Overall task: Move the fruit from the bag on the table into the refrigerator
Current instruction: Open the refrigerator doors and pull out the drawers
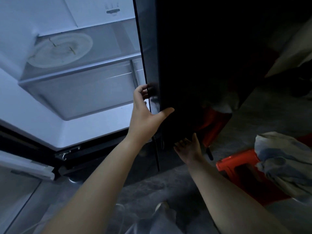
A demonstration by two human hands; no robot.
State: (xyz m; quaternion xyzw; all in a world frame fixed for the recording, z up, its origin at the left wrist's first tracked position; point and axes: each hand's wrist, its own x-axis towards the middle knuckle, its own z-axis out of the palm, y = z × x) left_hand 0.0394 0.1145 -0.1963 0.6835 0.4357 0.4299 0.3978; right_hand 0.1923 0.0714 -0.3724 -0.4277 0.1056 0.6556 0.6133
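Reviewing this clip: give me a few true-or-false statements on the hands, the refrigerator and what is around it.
1. The left hand grips the edge of the dark refrigerator door. True.
2. The right hand carries a piece of fruit. False: it holds nothing; its straight fingers lie against the lower part of the door.
3. A round pale plate lies on a shelf in the lit compartment. True.
4. The stool on the floor at the right is blue. False: it is red.
5. Both hands are inside the lit compartment. False: both are at the door.
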